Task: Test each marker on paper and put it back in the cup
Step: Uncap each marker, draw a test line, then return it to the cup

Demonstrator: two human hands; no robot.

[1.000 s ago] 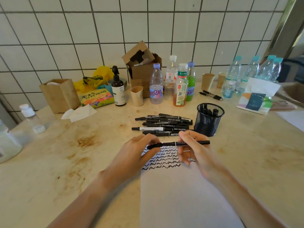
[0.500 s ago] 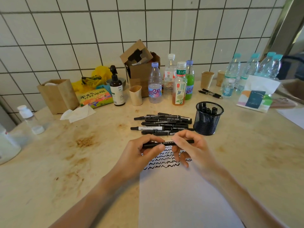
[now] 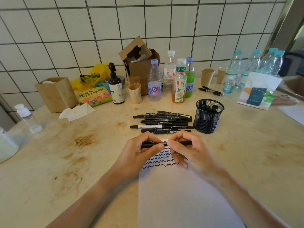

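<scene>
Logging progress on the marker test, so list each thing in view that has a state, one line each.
Black marker in the hands: level above the paper, gripped at both ends.
Left hand: grips the marker's left end.
Right hand: pinches the marker.
White paper sheet: flat, wavy black test lines at its top.
Black mesh cup: upright, some markers inside.
Pile of black markers: lying capped on the table.

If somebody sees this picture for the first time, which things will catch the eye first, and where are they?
First, the two hands at the centre: the left hand and right hand both grip one black marker level above the white paper, whose top rows are full of black squiggles. Just behind lies a pile of black markers, with a black mesh cup to its right holding a few more.
</scene>
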